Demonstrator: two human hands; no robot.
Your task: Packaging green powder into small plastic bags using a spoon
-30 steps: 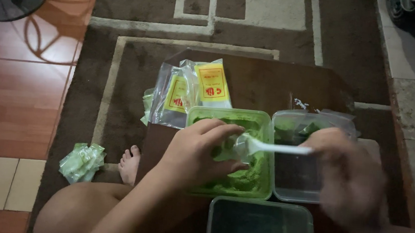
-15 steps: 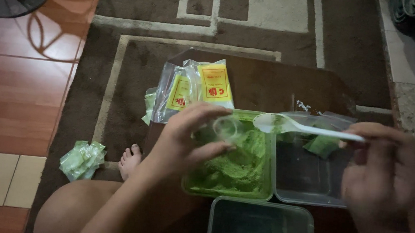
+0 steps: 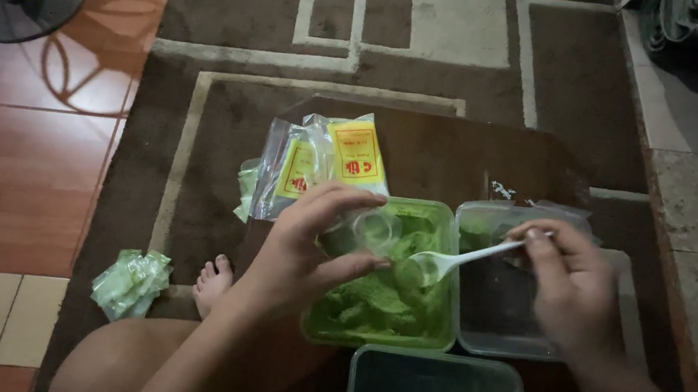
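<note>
Your left hand (image 3: 311, 251) pinches a small clear bag (image 3: 375, 230) over the green powder tub (image 3: 447, 220); your right hand (image 3: 570, 284) grips the white spoon (image 3: 460, 259), bowl inside the tub's right rim, near the surface's front edge

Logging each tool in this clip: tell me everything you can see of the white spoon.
The white spoon looks like thin, glossy disposable plastic, in one piece: an oval bowl and a slim straight handle. The right hand pinches the handle's far end. It slants down to the left, its bowl dipped low over the green powder in the green container, just below the small clear bag held by the left hand.
</note>
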